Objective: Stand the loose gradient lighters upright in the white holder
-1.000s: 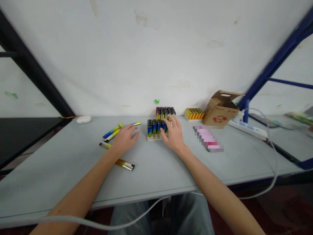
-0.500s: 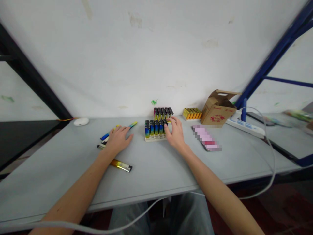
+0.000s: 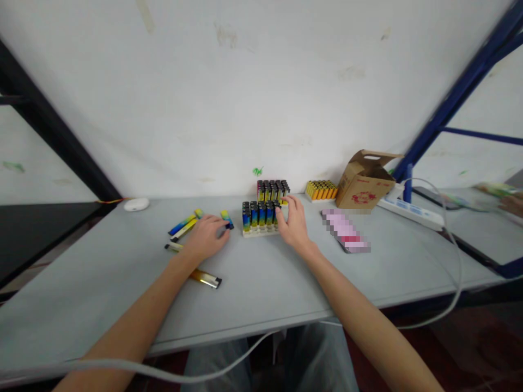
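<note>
My left hand [image 3: 207, 238] is closed, its thumb and fingertips pinching the dark end of a blue-yellow lighter [image 3: 224, 215] on the table. Around that hand lie loose lighters: a blue-yellow one [image 3: 182, 224], a yellow one [image 3: 184, 231], a pale one partly under the wrist [image 3: 174, 247] and a gold one [image 3: 206, 278]. My right hand [image 3: 295, 226] curls round the right end of a white rack [image 3: 261, 233] of upright blue-yellow lighters [image 3: 261, 213]. Its thumb and index fingertips touch the rightmost lighters. Several front slots show bare.
Behind stands a second group of dark-topped lighters [image 3: 273, 189]. Farther right are a block of orange lighters [image 3: 322, 190], an opened cardboard box [image 3: 362, 188], a phone [image 3: 344, 230] and a power strip [image 3: 412, 213]. A white case [image 3: 136, 204] sits back left. A white cable [image 3: 455, 272] hangs across the front.
My left hand has moved right and closed on the blue-yellow lighter, whose near end has swung toward the right. More loose lighters show behind it. My right hand stays at the rack.
</note>
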### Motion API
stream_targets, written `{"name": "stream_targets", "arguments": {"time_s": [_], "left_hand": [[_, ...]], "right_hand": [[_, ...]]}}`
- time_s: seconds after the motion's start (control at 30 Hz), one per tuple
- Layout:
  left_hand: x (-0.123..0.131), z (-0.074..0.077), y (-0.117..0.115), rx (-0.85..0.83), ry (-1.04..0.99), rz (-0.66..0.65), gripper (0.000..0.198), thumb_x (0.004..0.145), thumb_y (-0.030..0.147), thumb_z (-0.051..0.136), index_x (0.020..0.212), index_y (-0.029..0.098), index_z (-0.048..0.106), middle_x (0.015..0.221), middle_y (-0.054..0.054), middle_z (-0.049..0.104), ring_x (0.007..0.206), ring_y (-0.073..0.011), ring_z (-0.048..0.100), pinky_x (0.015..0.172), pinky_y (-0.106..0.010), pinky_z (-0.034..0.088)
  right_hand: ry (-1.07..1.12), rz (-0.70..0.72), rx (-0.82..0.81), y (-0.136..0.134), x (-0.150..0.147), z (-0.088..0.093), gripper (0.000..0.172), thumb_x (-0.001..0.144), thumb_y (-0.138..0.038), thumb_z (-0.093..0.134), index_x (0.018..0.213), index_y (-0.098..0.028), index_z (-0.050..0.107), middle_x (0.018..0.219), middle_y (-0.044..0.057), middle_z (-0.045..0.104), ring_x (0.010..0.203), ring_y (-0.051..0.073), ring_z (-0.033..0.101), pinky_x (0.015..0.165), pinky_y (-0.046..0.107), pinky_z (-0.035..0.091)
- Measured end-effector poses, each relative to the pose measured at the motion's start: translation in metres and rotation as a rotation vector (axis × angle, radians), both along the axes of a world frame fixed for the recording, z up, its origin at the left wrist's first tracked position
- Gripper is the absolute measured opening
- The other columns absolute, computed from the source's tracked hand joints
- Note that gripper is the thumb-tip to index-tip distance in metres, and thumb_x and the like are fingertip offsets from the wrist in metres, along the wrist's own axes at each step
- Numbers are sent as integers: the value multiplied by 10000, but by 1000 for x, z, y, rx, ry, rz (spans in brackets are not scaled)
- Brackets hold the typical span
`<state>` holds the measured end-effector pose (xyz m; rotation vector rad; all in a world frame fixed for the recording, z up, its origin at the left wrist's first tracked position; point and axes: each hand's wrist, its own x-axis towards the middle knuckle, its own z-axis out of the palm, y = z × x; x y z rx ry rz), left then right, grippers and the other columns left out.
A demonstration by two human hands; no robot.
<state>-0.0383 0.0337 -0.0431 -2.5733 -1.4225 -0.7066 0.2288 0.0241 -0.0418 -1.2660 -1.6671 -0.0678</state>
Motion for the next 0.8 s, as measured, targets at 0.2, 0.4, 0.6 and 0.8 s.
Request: {"name": "stream_targets", "arguments": {"time_s": [0.2,0.4,0.6,0.8], "left_hand": [[6,-9,0,-11,26,-42,543,762,17,346,1185,139,665,1298,-143,602,1210,-275,523,1054,-474,417],[-1,-12,6,-35,74,-55,554,798,11,330,1226,176,640,1207,-134,634,1162,-268,526,1034,-485,419],[-5,-4,5,-71,97,-32,420,859,114,361,1099,198,695,1057,-125,660,1042,-273,571,968,-467,448],[-10,8,2,-88,-78,-101,335,899,256,394,1090,197,663,1076,-108,677,1023,-258,613,961,-444,470]], "right_hand": [[7,5,1,0,0,0,357,925,-335,424,1207,-135,514,1272,176,508,1235,269,445,1075,469,370],[13,17,-4,-1,-2,-1,357,916,-320,439,1200,-122,522,1266,181,511,1237,271,447,1078,464,371],[30,24,7,-3,-6,0,348,884,-287,473,1181,-119,538,1257,185,513,1224,276,462,1071,460,383],[74,67,145,-12,-8,11,256,866,-238,458,1072,-185,599,1158,134,593,1142,259,531,1020,459,422]]}}
